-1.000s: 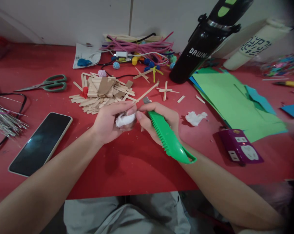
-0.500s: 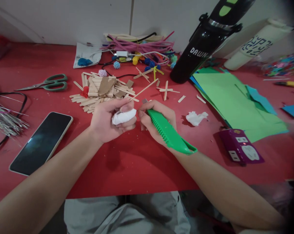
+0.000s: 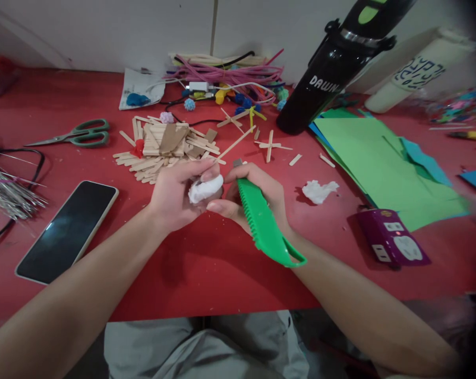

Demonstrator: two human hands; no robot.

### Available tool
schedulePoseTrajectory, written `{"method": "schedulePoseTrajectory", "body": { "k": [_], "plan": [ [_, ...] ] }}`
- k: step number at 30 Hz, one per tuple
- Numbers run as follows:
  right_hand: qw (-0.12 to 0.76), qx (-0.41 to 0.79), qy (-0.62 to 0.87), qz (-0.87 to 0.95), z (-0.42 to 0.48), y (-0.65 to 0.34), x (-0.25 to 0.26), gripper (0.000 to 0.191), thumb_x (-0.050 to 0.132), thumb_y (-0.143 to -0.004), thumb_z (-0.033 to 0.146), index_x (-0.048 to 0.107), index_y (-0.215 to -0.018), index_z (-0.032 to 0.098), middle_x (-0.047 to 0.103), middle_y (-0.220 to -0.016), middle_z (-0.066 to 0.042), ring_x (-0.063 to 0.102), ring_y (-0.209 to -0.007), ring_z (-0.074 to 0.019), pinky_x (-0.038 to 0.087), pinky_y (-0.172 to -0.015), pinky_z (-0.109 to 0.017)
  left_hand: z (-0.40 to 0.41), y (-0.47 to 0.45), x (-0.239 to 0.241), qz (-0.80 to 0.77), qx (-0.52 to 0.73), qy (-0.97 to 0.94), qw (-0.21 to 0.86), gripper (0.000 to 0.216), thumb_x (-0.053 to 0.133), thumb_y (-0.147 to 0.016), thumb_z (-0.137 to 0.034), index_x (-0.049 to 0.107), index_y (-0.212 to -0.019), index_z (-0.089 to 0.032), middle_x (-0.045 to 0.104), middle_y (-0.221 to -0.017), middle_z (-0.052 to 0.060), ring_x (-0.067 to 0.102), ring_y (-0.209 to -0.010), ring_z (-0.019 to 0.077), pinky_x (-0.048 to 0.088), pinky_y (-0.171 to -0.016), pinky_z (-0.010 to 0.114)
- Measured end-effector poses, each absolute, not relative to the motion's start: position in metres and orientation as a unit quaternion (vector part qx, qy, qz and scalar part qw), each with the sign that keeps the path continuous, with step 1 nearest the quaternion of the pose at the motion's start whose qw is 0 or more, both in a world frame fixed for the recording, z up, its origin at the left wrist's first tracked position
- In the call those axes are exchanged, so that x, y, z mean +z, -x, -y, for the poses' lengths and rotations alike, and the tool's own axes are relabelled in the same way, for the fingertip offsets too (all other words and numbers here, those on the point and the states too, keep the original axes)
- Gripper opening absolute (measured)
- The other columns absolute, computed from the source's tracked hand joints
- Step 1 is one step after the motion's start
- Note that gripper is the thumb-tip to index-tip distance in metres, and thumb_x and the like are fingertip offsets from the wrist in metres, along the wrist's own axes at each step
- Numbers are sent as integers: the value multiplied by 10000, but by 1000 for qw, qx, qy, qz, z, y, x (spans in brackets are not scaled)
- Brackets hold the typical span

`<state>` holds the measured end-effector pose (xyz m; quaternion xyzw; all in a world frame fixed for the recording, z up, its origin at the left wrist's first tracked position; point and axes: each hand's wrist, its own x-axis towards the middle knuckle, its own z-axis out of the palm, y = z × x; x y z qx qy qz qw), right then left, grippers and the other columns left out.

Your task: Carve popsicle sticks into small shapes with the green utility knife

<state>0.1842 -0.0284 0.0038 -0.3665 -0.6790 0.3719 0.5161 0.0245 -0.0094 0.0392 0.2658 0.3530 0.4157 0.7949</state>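
My left hand (image 3: 174,195) is closed, its thumb and fingers pinching a thin wooden craft stick (image 3: 238,142) that points up to the right. A white, tissue-like wrap (image 3: 206,189) shows at its curled fingers; whether it goes round a finger or is gripped, I cannot tell. Close beside it on the right, my right hand (image 3: 257,184) grips a green utility knife (image 3: 267,223). The slotted tail end of the knife slants down over the wrist, and its blade is not visible. Behind the left hand lies a heap of craft sticks (image 3: 151,163).
Scissors (image 3: 88,132), a phone (image 3: 68,231) and metal wires (image 3: 9,189) lie left. A black bottle (image 3: 312,89), green paper sheets (image 3: 383,163), crumpled tissue (image 3: 318,191) and a purple power socket (image 3: 393,237) are right. Crossed sticks (image 3: 270,146) rest beyond the hands.
My right thumb has stretched out toward the left hand. The knife's tail end has swung down and left. The left fingers have shifted around the white wrap, and the stick stays nearly in place.
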Motion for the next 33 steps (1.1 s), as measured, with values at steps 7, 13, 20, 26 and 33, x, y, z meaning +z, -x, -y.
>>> {"method": "schedulePoseTrajectory", "body": {
  "k": [7,13,20,26,33],
  "plan": [
    [498,367,388,683,22,-183,4,394,832,-799,503,585,-852,200,493,-634,69,422,-531,-75,351,-489,-230,9,-24,32,-332,434,-285,787,361,486,-962,-238,441,-610,-171,384,-568,-18,464,-454,74,333,-426,190],
    [514,457,335,644,18,-183,-4,273,716,-927,453,637,-920,192,608,-667,33,555,-549,-93,435,-515,-235,6,-21,37,-328,445,-266,790,406,384,-995,-225,385,-591,-191,344,-502,-18,381,-387,84,332,-402,222],
    [515,423,368,648,22,-181,0,388,842,-794,491,646,-960,201,570,-617,62,484,-510,-90,404,-493,-251,7,-24,39,-356,440,-260,782,411,440,-989,-241,414,-583,-183,383,-506,-19,403,-396,75,322,-403,212],
    [497,402,363,678,23,-183,2,363,806,-837,485,659,-990,190,582,-636,47,513,-534,-100,406,-505,-259,8,-27,43,-372,453,-257,769,432,391,-995,-188,422,-564,-176,388,-520,-14,419,-426,80,350,-414,206],
    [504,396,335,690,19,-185,-1,290,764,-894,414,669,-1027,174,599,-638,52,549,-511,-84,429,-502,-232,6,-24,43,-368,442,-255,777,430,409,-1005,-237,400,-577,-187,384,-492,-19,401,-400,80,364,-417,201]
  ]
}}
